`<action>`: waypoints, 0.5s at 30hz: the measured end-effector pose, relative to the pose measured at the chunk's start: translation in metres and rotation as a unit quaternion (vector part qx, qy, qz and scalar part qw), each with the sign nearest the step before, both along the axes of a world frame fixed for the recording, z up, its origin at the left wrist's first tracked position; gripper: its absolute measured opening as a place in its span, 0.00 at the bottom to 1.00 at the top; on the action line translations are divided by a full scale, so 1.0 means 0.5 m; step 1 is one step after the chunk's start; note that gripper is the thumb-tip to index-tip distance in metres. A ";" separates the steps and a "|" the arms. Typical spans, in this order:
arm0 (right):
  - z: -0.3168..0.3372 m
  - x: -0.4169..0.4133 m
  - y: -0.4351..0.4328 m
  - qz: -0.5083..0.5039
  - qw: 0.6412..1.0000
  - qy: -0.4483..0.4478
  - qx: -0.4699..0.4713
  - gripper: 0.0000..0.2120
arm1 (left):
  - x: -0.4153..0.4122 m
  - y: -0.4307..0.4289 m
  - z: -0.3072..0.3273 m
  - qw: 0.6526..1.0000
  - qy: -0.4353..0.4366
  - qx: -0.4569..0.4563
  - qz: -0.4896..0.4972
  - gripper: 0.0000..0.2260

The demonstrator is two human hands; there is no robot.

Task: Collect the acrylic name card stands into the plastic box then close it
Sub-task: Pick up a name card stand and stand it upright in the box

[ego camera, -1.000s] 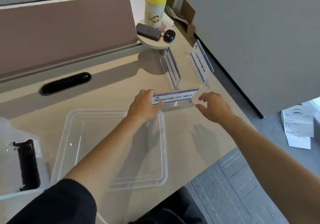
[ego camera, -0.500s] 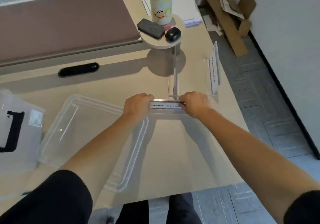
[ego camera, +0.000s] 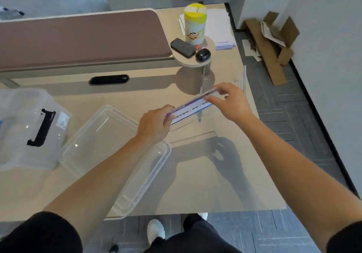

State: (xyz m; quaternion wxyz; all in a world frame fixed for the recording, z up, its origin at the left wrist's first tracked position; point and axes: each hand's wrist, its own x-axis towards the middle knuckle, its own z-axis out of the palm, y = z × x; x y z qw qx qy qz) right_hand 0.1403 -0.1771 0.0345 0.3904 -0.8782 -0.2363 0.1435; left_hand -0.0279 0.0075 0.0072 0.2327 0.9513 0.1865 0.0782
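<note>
The left hand (ego camera: 154,122) grips the near end of a name card stand (ego camera: 191,109), fingers curled round it, while the right hand (ego camera: 230,100) pinches the far end between thumb and fingertips. The stand hangs slanted above the desk (ego camera: 215,184), printed face up, just beyond the far right corner of the open clear box (ego camera: 101,145). Behind it a second stand (ego camera: 201,84) stands edge-on, and a third (ego camera: 242,80) stands near the desk's right edge. To the left of the box lies a clear plastic piece with a black handle (ego camera: 42,127). Further back, a round shelf (ego camera: 188,63) carries a yellow-lidded cup (ego camera: 195,27) and two small dark cases.
</note>
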 end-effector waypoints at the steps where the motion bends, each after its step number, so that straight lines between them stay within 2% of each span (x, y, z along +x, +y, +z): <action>1: 0.002 -0.010 0.006 -0.025 0.997 0.050 0.048 0.23 | -0.002 -0.009 0.015 0.999 -0.012 -0.021 0.022 0.07; 2: 0.004 -0.022 0.013 -0.031 0.988 0.125 0.083 0.28 | -0.003 -0.016 0.027 0.998 -0.016 -0.044 0.042 0.07; 4: 0.005 -0.045 0.029 -0.046 0.943 0.299 0.139 0.36 | -0.007 -0.032 0.047 0.994 -0.009 -0.084 0.062 0.06; 5: 0.006 -0.051 0.038 -0.064 0.922 0.348 0.156 0.40 | -0.010 -0.041 0.053 0.993 -0.001 -0.099 0.063 0.06; 6: 0.004 -0.055 0.047 -0.088 0.914 0.361 0.162 0.44 | -0.014 -0.051 0.057 0.992 0.007 -0.109 0.062 0.05; 8: 0.004 -0.067 0.062 -0.119 0.923 0.335 0.146 0.49 | -0.022 -0.073 0.059 0.991 0.019 -0.118 0.063 0.05; 10: -0.002 -0.072 0.071 -0.131 0.935 0.301 0.133 0.48 | -0.027 -0.090 0.062 0.989 0.033 -0.131 0.066 0.05; 12: -0.012 -0.067 0.072 -0.126 0.941 0.285 0.134 0.45 | -0.035 -0.095 0.066 0.973 0.067 -0.217 0.042 0.07; 15: -0.013 -0.052 0.066 -0.077 0.953 0.264 0.129 0.37 | -0.066 -0.099 0.081 0.909 0.137 -0.391 -0.050 0.33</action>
